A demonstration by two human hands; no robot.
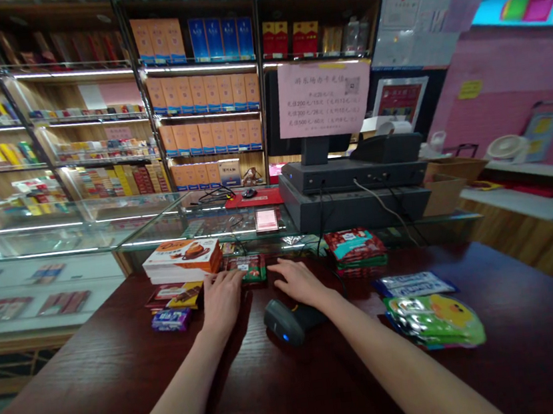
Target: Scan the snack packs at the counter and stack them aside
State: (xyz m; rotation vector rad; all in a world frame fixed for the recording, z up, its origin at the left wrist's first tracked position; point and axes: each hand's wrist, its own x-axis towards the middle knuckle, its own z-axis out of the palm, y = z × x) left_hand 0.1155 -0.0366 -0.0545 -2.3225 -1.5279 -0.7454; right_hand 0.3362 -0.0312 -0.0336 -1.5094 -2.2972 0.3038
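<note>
My left hand lies low over the counter with its fingers stretched forward, their tips at the left edge of a green and dark red snack packet. To that packet's right, my right hand reaches in with fingers apart, holding nothing. Whether either hand presses on the packet cannot be made out. A black barcode scanner with a blue light lies below my right hand, its handle partly behind my forearm. Left of my left hand are a stack of white and orange boxes, chocolate packs and a purple packet.
On the right lie red and teal packets, a blue and white packet and green bags with a duck picture. Behind the dark wooden counter stand a glass case and a cash register with trailing cables.
</note>
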